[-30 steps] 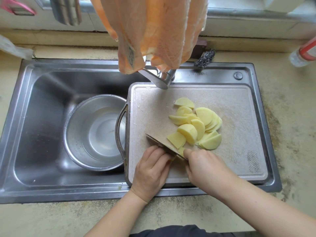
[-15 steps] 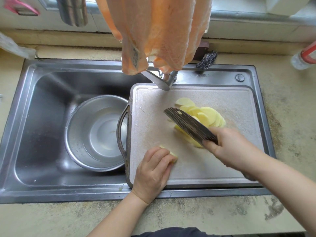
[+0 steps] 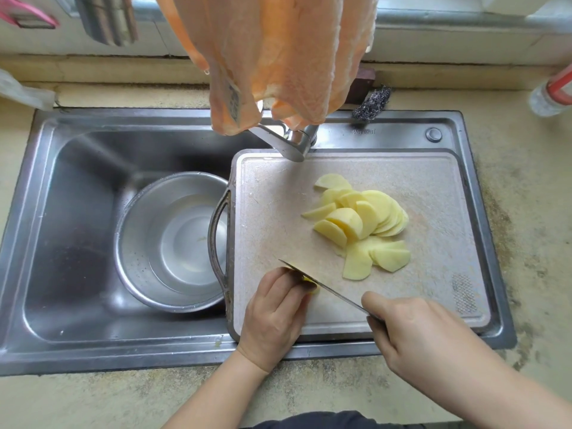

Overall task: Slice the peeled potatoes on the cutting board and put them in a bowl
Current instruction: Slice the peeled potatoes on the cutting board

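A beige cutting board (image 3: 433, 187) lies over the right half of the sink. A heap of yellow potato slices (image 3: 362, 224) sits near its middle. At the board's near left corner my left hand (image 3: 275, 317) presses down a small leftover potato piece (image 3: 313, 288), mostly hidden under the fingers. My right hand (image 3: 411, 332) grips the handle of a knife (image 3: 322, 284), whose blade stands on edge against the left fingertips, over that piece. A steel bowl (image 3: 139, 243) holding a little water sits in the sink basin, left of the board.
The steel sink (image 3: 62, 212) fills the left. A faucet (image 3: 288, 140) overhangs the board's far edge, with an orange cloth (image 3: 278, 57) draped above it. A steel scourer (image 3: 371, 103) and a bottle (image 3: 551, 94) lie on the counter behind.
The knife, lifted flat over the slice heap half a second ago, has come back down on edge beside my left fingers. More slices lie in the heap than one second ago.
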`<state>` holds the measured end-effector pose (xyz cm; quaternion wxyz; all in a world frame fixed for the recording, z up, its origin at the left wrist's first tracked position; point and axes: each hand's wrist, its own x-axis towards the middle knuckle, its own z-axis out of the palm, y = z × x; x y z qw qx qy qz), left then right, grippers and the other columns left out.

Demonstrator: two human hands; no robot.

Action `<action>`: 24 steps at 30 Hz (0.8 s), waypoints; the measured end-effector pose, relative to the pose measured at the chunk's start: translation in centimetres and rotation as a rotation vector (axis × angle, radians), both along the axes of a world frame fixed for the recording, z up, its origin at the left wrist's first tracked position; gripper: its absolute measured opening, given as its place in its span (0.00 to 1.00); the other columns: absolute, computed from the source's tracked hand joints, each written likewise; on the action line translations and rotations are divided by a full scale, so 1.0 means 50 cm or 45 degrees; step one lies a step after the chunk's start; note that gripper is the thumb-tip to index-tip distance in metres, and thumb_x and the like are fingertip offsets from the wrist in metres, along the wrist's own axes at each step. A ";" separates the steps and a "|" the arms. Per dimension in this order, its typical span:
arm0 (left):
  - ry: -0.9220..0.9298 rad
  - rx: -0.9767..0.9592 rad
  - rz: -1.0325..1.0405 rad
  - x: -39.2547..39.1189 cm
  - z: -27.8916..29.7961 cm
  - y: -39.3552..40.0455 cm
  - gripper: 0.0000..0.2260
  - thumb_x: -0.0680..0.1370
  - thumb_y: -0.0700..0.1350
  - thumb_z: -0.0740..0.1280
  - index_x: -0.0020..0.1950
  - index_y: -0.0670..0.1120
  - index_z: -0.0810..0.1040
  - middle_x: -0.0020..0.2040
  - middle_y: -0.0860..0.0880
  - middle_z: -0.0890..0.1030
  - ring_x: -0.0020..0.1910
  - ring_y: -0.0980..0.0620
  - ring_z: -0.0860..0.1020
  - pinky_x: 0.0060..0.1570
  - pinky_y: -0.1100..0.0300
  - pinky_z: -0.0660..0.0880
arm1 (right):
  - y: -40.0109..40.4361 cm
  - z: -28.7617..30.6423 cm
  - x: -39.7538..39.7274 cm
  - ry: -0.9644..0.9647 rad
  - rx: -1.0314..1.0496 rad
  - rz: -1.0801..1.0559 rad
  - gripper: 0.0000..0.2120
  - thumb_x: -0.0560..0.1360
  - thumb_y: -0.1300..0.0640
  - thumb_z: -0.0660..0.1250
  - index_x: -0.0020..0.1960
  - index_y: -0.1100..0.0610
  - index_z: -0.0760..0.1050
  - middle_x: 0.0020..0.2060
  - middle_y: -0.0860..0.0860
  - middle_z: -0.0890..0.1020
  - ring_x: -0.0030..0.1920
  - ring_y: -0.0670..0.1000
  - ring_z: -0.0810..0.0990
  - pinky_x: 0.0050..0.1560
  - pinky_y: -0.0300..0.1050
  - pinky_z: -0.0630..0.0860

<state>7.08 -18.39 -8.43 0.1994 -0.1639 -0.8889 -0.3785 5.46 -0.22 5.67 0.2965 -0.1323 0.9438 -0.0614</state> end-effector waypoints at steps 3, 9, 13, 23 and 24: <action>0.001 0.010 0.000 0.000 0.000 -0.001 0.05 0.75 0.37 0.68 0.50 0.41 0.79 0.52 0.48 0.76 0.53 0.46 0.76 0.60 0.62 0.70 | 0.000 -0.006 -0.012 0.009 0.035 0.049 0.10 0.74 0.54 0.56 0.38 0.50 0.56 0.26 0.50 0.63 0.32 0.56 0.63 0.31 0.49 0.61; 0.016 -0.016 0.017 0.002 -0.003 0.001 0.06 0.76 0.40 0.68 0.53 0.46 0.76 0.52 0.50 0.76 0.51 0.47 0.75 0.49 0.54 0.76 | -0.026 -0.028 -0.035 0.032 0.061 0.121 0.08 0.73 0.59 0.56 0.39 0.51 0.58 0.26 0.49 0.63 0.32 0.57 0.64 0.26 0.47 0.54; 0.014 0.000 0.020 0.002 -0.008 0.001 0.07 0.76 0.39 0.68 0.53 0.43 0.78 0.53 0.49 0.76 0.52 0.46 0.75 0.51 0.53 0.76 | -0.027 -0.035 -0.026 0.054 0.073 0.104 0.09 0.72 0.60 0.57 0.39 0.50 0.58 0.26 0.48 0.62 0.31 0.56 0.63 0.25 0.44 0.51; -0.045 0.006 0.013 0.008 0.004 0.002 0.05 0.75 0.36 0.69 0.49 0.39 0.83 0.52 0.49 0.75 0.51 0.49 0.75 0.60 0.62 0.71 | -0.034 -0.077 -0.092 -0.141 -0.235 -0.139 0.04 0.75 0.55 0.60 0.48 0.52 0.73 0.41 0.56 0.82 0.46 0.60 0.78 0.41 0.47 0.73; -0.039 0.000 0.012 0.010 0.005 0.002 0.05 0.75 0.35 0.69 0.49 0.38 0.83 0.51 0.49 0.75 0.50 0.49 0.75 0.59 0.62 0.72 | -0.028 -0.070 -0.093 -0.150 -0.274 -0.164 0.05 0.75 0.55 0.60 0.47 0.52 0.74 0.41 0.56 0.82 0.45 0.60 0.78 0.42 0.47 0.74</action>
